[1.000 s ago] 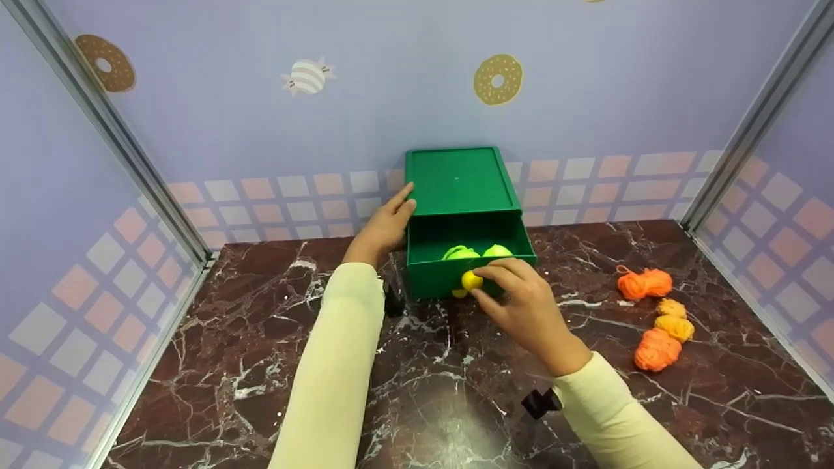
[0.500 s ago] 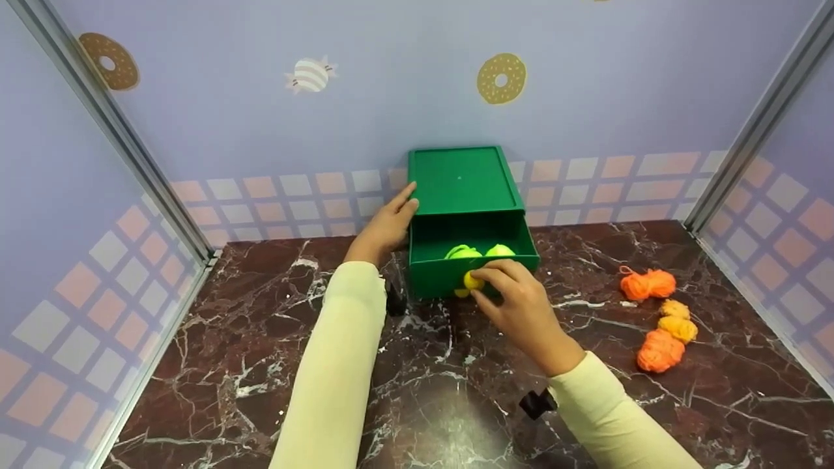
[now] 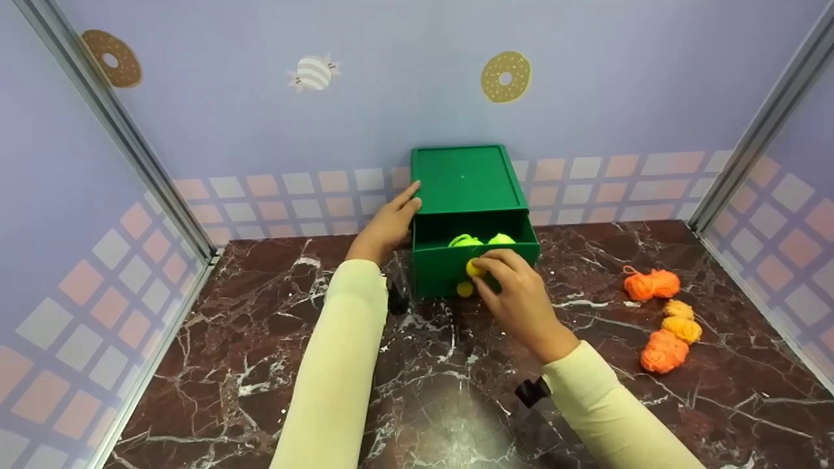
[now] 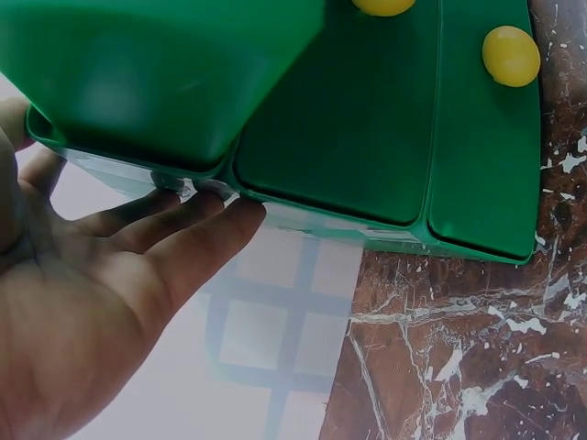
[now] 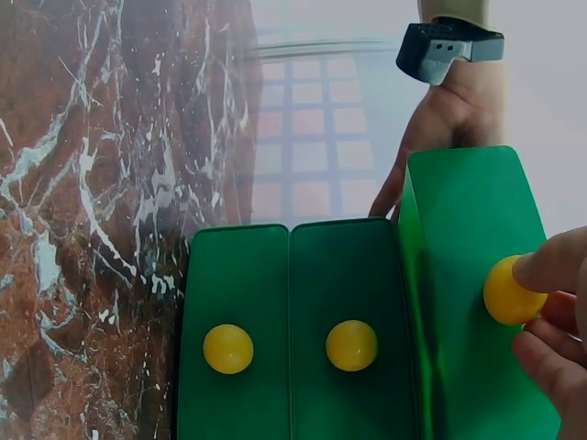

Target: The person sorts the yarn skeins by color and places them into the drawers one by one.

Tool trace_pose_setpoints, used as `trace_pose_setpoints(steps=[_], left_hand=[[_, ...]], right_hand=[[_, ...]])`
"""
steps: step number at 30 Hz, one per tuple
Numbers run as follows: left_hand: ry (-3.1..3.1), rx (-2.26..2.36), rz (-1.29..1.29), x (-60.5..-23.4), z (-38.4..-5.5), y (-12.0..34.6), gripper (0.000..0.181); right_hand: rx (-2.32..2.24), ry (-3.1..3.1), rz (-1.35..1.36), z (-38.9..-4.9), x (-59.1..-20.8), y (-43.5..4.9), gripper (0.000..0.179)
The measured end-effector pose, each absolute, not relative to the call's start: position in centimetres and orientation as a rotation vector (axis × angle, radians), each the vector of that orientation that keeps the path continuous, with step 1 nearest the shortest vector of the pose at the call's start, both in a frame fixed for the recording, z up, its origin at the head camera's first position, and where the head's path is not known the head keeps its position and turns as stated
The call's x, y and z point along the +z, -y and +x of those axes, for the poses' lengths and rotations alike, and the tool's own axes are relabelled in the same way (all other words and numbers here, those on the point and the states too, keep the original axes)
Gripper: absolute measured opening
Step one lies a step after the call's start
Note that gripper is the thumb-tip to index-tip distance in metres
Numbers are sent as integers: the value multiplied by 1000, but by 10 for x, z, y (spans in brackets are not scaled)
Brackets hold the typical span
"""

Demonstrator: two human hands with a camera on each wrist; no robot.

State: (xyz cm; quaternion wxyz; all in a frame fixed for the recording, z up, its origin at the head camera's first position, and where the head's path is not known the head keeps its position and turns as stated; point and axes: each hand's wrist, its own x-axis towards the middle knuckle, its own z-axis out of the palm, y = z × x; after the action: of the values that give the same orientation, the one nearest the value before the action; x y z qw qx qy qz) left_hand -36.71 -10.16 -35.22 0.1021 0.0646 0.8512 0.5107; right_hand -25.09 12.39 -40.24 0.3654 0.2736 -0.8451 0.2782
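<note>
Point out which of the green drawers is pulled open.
The top drawer, whose yellow knob the right hand pinches: it juts out beyond the middle drawer and the bottom drawer, which both look shut.

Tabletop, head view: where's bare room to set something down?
Large patch: tabletop between left sleeve and left wall panel. Narrower: between right hand and yarn bundles. Crowded: front of green drawer unit, right hand pinching yellow knob; left hand at its side.

A lilac wall (image 3: 404, 111) rises at twelve o'clock between metal posts (image 3: 124, 130) at ten and two. The dark marbled worktop (image 3: 449, 365) shines with reflected light at six.
</note>
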Motion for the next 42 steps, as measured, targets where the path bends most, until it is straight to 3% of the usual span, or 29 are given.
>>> trace_pose_setpoints(steps=[42], left_hand=[[-2343, 1657, 116, -354, -365, 104, 47]], right_hand=[[827, 2285, 473, -314, -401, -108, 20]])
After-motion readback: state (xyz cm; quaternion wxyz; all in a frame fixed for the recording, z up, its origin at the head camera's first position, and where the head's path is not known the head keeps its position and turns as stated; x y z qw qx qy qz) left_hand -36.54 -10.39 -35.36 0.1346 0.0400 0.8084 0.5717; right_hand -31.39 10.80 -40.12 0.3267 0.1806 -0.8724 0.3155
